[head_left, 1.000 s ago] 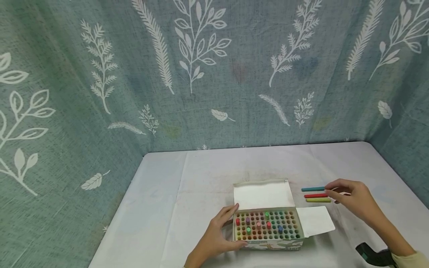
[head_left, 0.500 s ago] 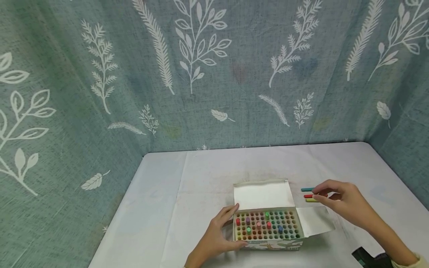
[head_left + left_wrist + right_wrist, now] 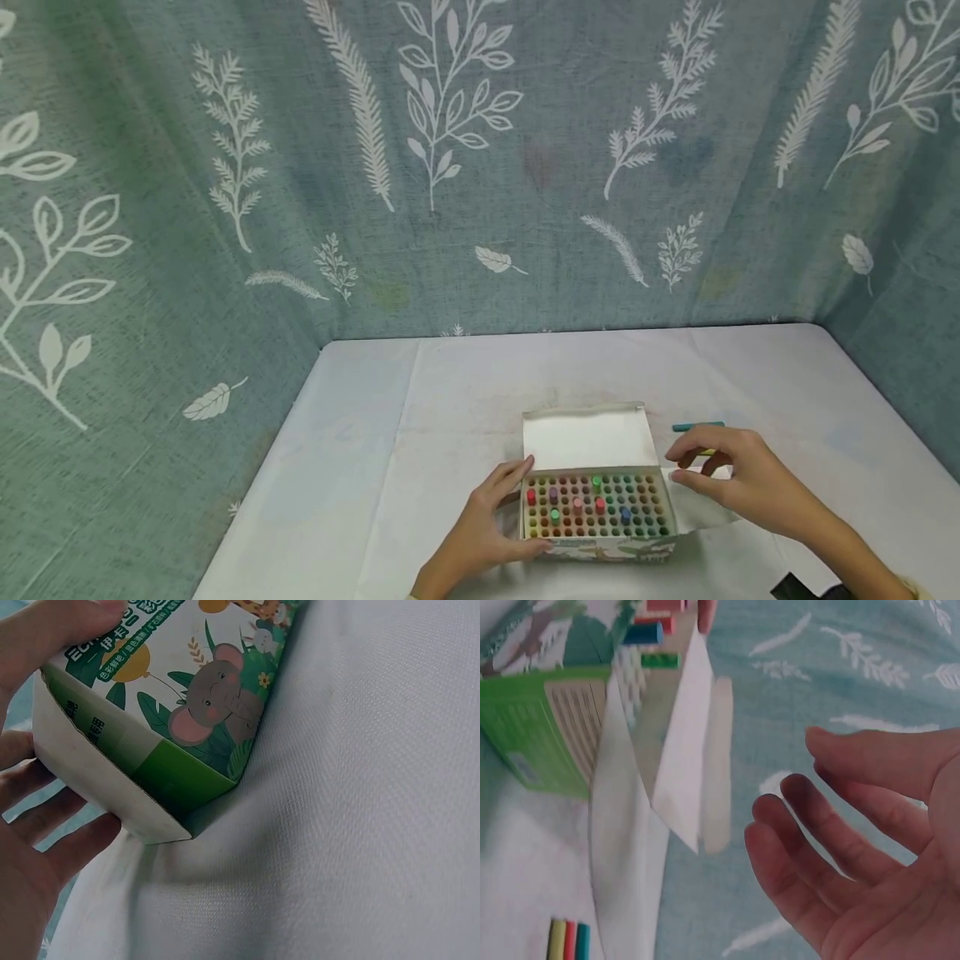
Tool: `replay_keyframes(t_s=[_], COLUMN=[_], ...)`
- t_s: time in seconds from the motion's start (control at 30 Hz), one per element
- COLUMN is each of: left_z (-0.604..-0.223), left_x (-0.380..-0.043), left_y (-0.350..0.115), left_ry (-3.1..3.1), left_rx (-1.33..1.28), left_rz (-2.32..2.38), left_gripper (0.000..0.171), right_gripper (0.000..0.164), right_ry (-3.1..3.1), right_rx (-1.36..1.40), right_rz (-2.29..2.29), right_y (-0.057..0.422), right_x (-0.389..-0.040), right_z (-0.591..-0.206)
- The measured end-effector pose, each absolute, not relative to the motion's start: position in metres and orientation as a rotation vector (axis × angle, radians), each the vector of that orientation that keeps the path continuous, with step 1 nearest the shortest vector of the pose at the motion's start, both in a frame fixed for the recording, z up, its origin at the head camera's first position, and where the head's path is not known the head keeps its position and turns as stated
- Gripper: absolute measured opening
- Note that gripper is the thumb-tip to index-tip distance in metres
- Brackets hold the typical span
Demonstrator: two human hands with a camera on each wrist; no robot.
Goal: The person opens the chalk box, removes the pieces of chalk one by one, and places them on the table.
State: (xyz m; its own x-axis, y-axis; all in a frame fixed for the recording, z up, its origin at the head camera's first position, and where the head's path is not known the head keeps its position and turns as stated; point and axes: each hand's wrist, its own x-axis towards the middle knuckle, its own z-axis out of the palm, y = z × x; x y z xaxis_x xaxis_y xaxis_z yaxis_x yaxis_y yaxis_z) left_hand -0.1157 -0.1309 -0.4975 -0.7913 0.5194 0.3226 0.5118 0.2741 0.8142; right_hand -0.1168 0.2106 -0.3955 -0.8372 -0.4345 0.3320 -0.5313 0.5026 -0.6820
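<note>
An open cardboard box of chalk (image 3: 618, 547) stands on the white cloth, its holder full of round holes. Several coloured sticks poke up, among them a blue chalk (image 3: 641, 634). My left hand (image 3: 480, 529) grips the box's left end; in the left wrist view its thumb presses the printed front and its fingers lie along the side flap. Above the right flap hovers my right hand (image 3: 738, 482), fingers loosely bent and holding nothing. Beyond it lie a teal chalk (image 3: 583, 941), a red chalk (image 3: 570, 941) and a yellow chalk (image 3: 557, 941), mostly hidden by that hand in the head view.
The box's white lid (image 3: 588, 437) leans up at the back, and its side flap (image 3: 693, 504) sticks out to the right. A green leaf-patterned curtain (image 3: 555, 275) closes off the table's far edge and sides. A black device (image 3: 795, 587) is near the right wrist.
My right hand has moved left and nearer, from over the three loose chalks to above the box's right flap. The left hand has kept its place on the box.
</note>
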Motion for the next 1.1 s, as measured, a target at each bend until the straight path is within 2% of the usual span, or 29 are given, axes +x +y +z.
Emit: replay_keyframes(t_s=[0.3, 0.57, 0.83, 1.1], left_z=[-0.497, -0.467, -0.463, -0.463], left_x=[-0.113, -0.105, -0.107, -0.105], left_y=[-0.130, -0.125, -0.123, -0.123], left_ry=[2.508, 2.464, 2.470, 2.459], left_rx=[0.968, 0.943, 0.949, 0.928], left_rz=[1.609, 1.637, 1.617, 1.634], left_gripper=[0.092, 0.087, 0.088, 0.088], right_gripper=[0.019, 0.017, 0.025, 0.019], right_ry=[-2.634, -2.616, -2.725, -2.797], right_rx=[1.035, 1.190, 1.176, 1.141], right_rz=[1.381, 1.355, 1.172, 1.018], right_y=[0.192, 0.177, 0.167, 0.161], right_x=[-0.113, -0.110, -0.110, -0.108], right_z=[-0.406, -0.421, -0.433, -0.436])
